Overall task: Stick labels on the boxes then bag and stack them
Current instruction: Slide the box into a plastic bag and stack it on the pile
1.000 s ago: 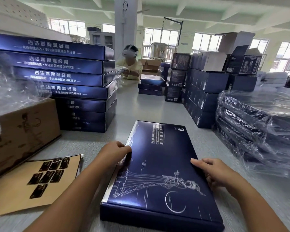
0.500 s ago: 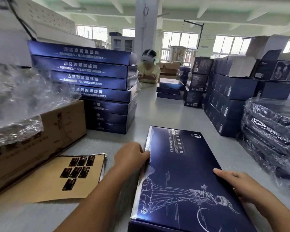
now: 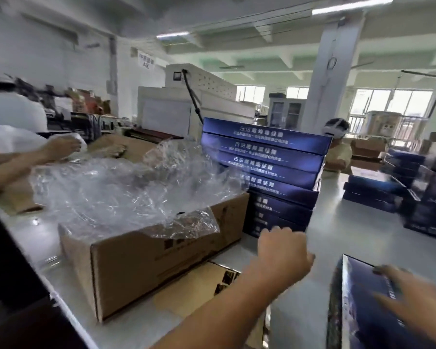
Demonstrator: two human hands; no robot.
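Note:
A flat dark blue box lies at the lower right, and my right hand rests on its top with the fingers spread. My left hand hangs in the air, off the box, fingers loosely curled and holding nothing, between the carton and the blue stack. A brown carton heaped with clear plastic bags stands to the left. The brown label sheet lies partly hidden under my left forearm. The frame is blurred.
A tall stack of blue boxes stands behind my left hand. More dark boxes sit at the right. Another person's hands work at the far left, and a seated person is at the back.
The view has swung left toward the carton of bags. My left hand has come off the box's left edge and moved up and left. My right hand stays on the box.

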